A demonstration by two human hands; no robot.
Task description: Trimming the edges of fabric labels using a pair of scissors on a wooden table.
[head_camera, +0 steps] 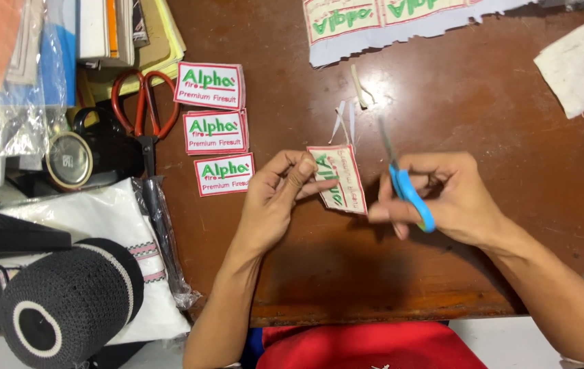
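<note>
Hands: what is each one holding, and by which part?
Left hand pinches the patch at its left edge; right hand holds the scissors by the blue handles.

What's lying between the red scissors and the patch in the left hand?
In the head view, three trimmed patches lie between the red scissors and the held patch.

Count: patches, scissors, hands

3 cut white rectangular embroidered patches with red borders (210, 85) (215, 132) (224, 174) on the brown wooden table (442, 273), 1 more patch (338, 179) in the left hand (275, 198). 2 scissors: blue-handled pair (408, 191) in the right hand (442, 198), red-handled pair (145, 109). 1 uncut patch sheet (374, 20).
</note>
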